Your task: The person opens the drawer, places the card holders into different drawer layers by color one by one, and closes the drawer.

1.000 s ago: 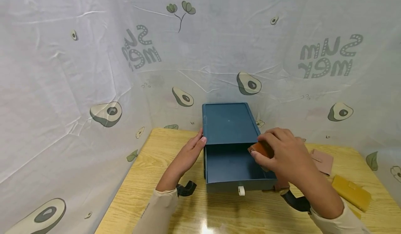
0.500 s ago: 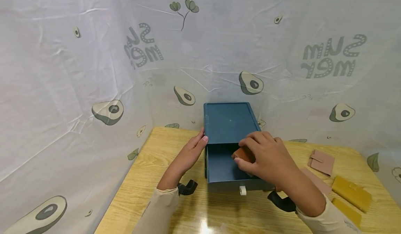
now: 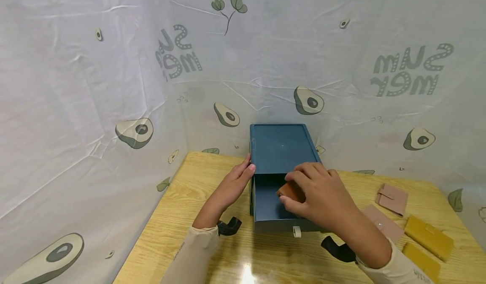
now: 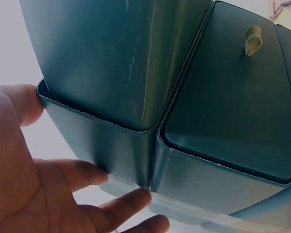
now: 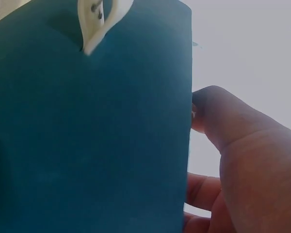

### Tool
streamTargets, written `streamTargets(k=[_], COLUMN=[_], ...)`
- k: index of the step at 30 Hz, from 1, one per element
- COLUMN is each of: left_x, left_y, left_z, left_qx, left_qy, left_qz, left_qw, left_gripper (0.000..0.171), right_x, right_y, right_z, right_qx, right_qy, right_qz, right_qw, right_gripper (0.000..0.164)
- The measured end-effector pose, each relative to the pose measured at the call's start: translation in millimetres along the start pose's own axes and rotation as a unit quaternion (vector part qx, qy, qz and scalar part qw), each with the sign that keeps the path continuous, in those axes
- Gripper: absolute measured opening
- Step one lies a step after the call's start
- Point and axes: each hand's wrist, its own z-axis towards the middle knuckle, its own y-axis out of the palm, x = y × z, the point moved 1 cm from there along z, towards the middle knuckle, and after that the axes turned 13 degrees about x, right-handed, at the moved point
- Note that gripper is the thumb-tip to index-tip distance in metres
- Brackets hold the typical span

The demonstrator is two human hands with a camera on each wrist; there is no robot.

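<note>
Wallet (image 3: 291, 191), brown, is pinched by the right hand (image 3: 322, 195) behind the front edge of the drawer (image 3: 273, 225); the cabinet (image 3: 282, 147), near the tabletop (image 3: 182, 199)'s back edge, is touched by the left hand (image 3: 231, 187), fingers spread.

Most of the view is filled by a smooth teal-blue drawer front (image 5: 97, 136), on which a cream looped pull tab (image 5: 90, 26) is fixed. At its right edge, the fingers of the right hand (image 5: 252, 165) are partly hidden behind it.
</note>
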Motion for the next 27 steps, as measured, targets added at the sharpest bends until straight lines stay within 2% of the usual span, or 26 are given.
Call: streamTargets(k=[9,17,27], left_x=[0.2,-0.4,0.0], left_y=[0.0,0.1,0.2], left_z=[-0.4,-0.3,0.0], left_qx=[0.002,-0.003,-0.001], left_qy=[-0.003,-0.005,0.000], left_qz=[-0.004,-0.003,-0.002], left_qw=[1.0000,1.0000,1.0000], left_gripper=[0.067,0.068,0.069], right_x=[-13.4,-20.8,-20.3], right_y=[4.0,7.9,0.6], right_z=[1.0,0.5,2.2], right_qx=[0.021,0.020,0.045], right_qy=[0.023,0.034,0.026], right_qz=[-0.013,-0.024,-0.002], right_qw=[0.999,0.999,0.999], right_gripper=[0.046,0.048,0.035])
